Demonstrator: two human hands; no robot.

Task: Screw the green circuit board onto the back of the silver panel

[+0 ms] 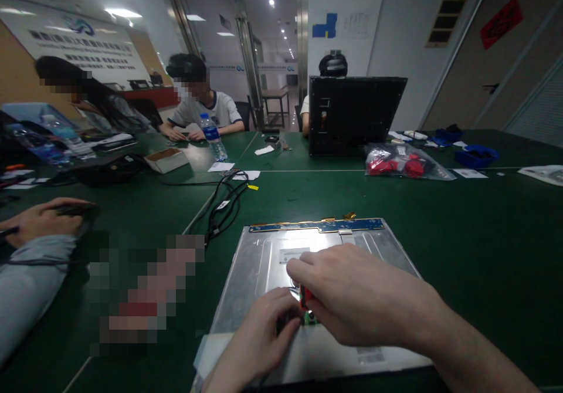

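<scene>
In the head view, the wall sign (83, 47) carries large Chinese characters over a smaller line of lettering, all too blurred to read. The red diamond-shaped poster (501, 22) on the door has a dark character, also unclear. A white label (294, 255) on the display panel (246, 275) is too small to read.

The panel lies flat on the green desk (475, 252), directly in front of the person, its silvery metal back up and pressed with shallow ridges. A blue circuit strip (316, 225) runs along its far edge. A small green circuit board (310, 318) sits toward the near side, partly covered.

The right hand (352, 290) is closed around a red object (307, 297), mostly hidden. The left hand (261, 334) bends its fingers just beside the board; whether it grips anything cannot be told.

Black cables (226, 205) lie near the panel's far left corner; desktop stretches beyond its right edge. Farther back stand a black monitor (356, 117) and a clear plastic bag (407, 164).
</scene>
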